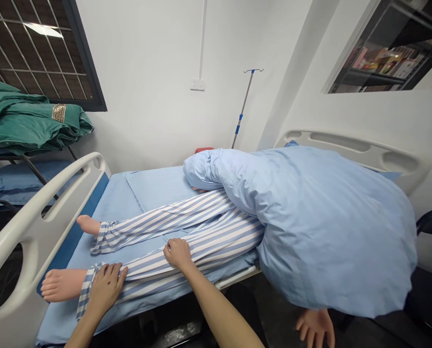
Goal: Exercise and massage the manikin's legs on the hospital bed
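A manikin with smooth, plastic-looking feet lies on a bed, its legs in blue-and-white striped trousers (pixel 154 217). My left hand (pixel 105 286) is bent over the near lower leg just above the bare near foot (pixel 64 285), its fingertips hidden on the far side. At about knee height on the same leg, my right hand (pixel 179 252) is closed, fingers curled against the striped cloth. The far foot (pixel 88 224) rests on the sheet. A bunched light-blue quilt (pixel 310 217) covers the upper body, and the manikin's hand (pixel 315 328) hangs palm-up below it.
The bed's pale footboard (pixel 56 193) stands at the left, and its headboard (pixel 357 145) at the right. Behind the bed is a drip stand (pixel 243 106). Folded green covers (pixel 31 121) are piled at the far left. A dark chair (pixel 431 224) stands at the right.
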`<state>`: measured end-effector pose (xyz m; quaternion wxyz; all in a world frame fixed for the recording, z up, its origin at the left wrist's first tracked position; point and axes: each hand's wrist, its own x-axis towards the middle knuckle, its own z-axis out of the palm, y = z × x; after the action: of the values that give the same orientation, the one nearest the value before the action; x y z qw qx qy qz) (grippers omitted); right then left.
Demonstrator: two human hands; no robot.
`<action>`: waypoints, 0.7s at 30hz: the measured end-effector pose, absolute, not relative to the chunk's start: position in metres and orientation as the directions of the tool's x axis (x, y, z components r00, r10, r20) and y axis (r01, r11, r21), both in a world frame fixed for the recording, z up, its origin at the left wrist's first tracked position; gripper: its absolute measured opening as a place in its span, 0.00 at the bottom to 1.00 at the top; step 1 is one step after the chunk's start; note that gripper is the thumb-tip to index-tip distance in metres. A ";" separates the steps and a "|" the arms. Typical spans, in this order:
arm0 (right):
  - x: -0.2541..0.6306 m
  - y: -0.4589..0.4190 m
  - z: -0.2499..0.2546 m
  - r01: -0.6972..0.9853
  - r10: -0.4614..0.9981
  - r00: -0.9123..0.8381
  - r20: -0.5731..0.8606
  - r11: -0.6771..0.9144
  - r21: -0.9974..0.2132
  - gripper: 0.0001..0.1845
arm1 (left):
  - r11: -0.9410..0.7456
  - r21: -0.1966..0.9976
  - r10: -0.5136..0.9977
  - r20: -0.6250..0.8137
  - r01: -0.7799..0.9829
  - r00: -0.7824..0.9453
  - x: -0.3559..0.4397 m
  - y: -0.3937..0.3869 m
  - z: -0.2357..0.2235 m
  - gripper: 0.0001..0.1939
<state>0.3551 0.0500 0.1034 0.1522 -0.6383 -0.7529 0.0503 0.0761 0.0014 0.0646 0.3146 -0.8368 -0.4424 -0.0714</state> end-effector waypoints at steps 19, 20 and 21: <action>0.355 0.049 0.105 0.942 0.978 -0.130 0.166 0.174 -0.287 0.15 | -0.445 -0.226 0.756 0.424 0.867 0.499 0.049 0.000 0.082 0.12; 0.355 0.048 0.106 0.942 0.978 -0.131 0.162 0.173 -0.286 0.16 | -0.430 -0.182 0.766 0.444 0.884 0.465 0.050 0.000 0.085 0.12; 0.355 0.048 0.106 0.943 0.979 -0.129 0.159 0.171 -0.286 0.16 | -0.407 -0.141 0.777 0.465 0.903 0.423 0.053 -0.001 0.087 0.12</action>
<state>0.3550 0.0479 0.1064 0.1552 -0.6412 -0.7493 0.0577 0.0527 -0.0008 0.0873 0.1885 -0.8222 -0.5108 -0.1658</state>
